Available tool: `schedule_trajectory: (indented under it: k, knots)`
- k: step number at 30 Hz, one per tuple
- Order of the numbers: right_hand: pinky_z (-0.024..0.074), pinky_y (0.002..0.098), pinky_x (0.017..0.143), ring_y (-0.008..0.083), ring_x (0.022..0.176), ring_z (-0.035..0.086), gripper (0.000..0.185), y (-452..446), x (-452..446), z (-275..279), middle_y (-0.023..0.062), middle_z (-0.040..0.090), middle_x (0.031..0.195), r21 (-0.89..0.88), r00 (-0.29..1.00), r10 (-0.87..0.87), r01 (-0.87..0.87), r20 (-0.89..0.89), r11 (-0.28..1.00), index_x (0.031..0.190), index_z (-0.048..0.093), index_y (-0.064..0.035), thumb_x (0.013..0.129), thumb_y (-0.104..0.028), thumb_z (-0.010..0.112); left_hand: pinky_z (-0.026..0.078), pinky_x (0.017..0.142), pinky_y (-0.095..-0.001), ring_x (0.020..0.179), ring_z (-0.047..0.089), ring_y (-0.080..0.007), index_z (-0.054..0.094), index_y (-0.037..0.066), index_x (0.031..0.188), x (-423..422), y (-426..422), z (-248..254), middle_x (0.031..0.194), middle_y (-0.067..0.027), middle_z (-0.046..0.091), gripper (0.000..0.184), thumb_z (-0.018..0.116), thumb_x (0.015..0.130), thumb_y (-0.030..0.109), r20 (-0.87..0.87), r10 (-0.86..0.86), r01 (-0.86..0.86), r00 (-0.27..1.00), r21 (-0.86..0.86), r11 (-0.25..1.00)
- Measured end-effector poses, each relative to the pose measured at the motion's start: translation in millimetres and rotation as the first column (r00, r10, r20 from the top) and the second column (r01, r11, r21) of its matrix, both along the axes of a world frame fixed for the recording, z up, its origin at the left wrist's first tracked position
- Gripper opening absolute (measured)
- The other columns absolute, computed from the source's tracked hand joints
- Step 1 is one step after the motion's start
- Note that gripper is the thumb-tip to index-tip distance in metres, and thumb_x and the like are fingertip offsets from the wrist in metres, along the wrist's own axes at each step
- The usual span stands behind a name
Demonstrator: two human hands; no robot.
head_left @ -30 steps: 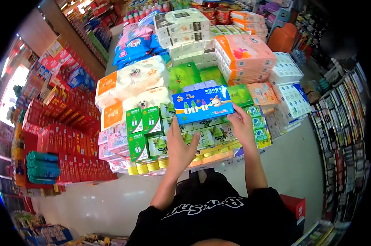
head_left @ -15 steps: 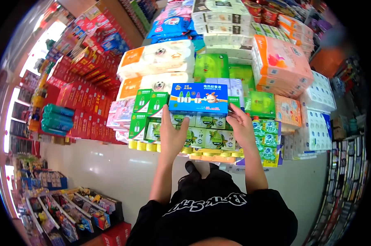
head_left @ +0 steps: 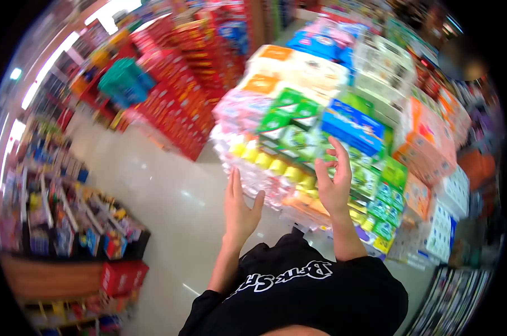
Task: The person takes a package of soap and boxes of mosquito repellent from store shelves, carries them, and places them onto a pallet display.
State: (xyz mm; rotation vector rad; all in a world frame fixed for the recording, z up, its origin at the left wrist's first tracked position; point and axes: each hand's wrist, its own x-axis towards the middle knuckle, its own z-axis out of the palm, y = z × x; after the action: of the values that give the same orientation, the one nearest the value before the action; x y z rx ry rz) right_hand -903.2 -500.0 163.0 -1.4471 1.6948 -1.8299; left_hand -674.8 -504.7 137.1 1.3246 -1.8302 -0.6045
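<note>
My left hand is raised over the floor at the near left of the stacked goods, fingers stretched and thumb apart, holding nothing. In front of the display hovers my right hand, thumb and fingers apart, also with nothing in it. Just beyond its fingertips a blue box lies on top of the stack. Green boxes with a white pattern sit left of the blue box. Yellow-capped containers line the front edge below. The picture is smeared by motion, so print is unreadable.
Tissue packs in orange and white rise at the right. Red boxes are piled at the left, with teal bottle packs beside them. A low shelf rack stands at the lower left, across a shiny floor.
Both hands have come away from the blue box, which stays on the stack. My view has turned left, so the display now appears further right and tilted.
</note>
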Motion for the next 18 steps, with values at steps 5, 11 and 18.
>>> schedule_trajectory:
  k: [5, 11, 18]
  knots:
    - [0.0476, 0.0302, 0.083, 0.0191, 0.106, 0.057, 0.062, -8.9, 170.1, -19.5, 0.0150, 0.057, 0.134, 0.089, 0.883, 0.439, -0.457, 0.165, 0.885, 0.144, 0.046, -0.0010, 0.088, -0.012, 0.070, 0.034, 0.115, -0.0461, 0.140, 0.037, -0.0444, 0.028, -0.011, 0.149, 156.8, 62.7, -8.9, 0.152, -0.0326, 0.034, 0.081, 0.074, 0.089, 0.018, 0.029, 0.281, -0.279, 0.959, -0.040, 0.959]
    - [0.0492, 0.0312, 0.086, 0.0197, 0.109, 0.056, 0.073, 14.8, 364.5, -29.9, 0.0153, 0.051, 0.142, 0.213, 0.567, 0.806, -0.820, 0.173, 0.531, 0.150, 0.036, -0.0005, 0.087, -0.012, 0.072, 0.033, 0.116, -0.0457, 0.141, 0.039, -0.0429, 0.031, -0.009, 0.150, 308.7, 156.5, -13.9, 0.149, -0.0311, 0.041, 0.079, 0.073, 0.089, 0.019, 0.010, 0.680, -0.680, 0.733, 0.021, 0.733]
    - [0.0502, 0.0326, 0.086, 0.0219, 0.109, 0.058, 0.076, 49.1, 568.7, -43.0, 0.0176, 0.051, 0.142, 0.353, 0.145, 0.978, -0.932, 0.148, 0.085, 0.150, 0.035, 0.0027, 0.087, -0.013, 0.074, 0.034, 0.115, -0.0455, 0.140, 0.040, -0.0429, 0.032, -0.008, 0.149, 423.2, 255.2, -41.1, 0.148, -0.0305, 0.042, 0.080, 0.073, 0.088, 0.024, -0.046, 0.918, -0.915, 0.394, 0.072, 0.397]
